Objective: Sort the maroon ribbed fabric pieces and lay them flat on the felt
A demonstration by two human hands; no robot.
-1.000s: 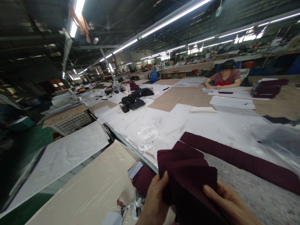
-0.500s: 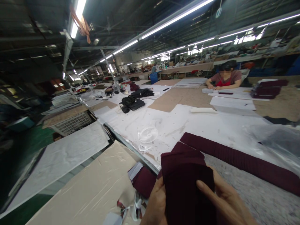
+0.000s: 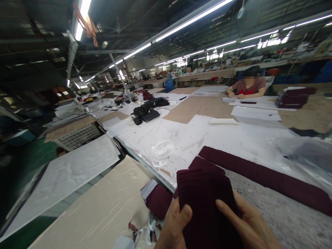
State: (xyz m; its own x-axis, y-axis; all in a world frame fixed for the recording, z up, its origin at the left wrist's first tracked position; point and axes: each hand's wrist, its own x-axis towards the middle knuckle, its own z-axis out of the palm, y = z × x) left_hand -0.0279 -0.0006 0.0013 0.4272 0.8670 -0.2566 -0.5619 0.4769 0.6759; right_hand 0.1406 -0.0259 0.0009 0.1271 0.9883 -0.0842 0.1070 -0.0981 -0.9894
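A stack of dark maroon fabric pieces is held up at the lower centre, its layered top edge fanned a little. My left hand grips its left side, thumb bent on the near face. On the right side my right hand clasps it, thumb across the front and fingers behind. Beyond lies a long maroon fabric strip on the table. Left of my left hand rests a maroon bundle with a pale piece on it.
A small white fan stands on the white-covered table. Dark folded cloth lies farther back. Across the table a person leans over papers near a maroon stack. Clear plastic lies at right.
My left thumb has come round onto the near face of the stack. The top layers look more evenly fanned, and the view has shifted slightly.
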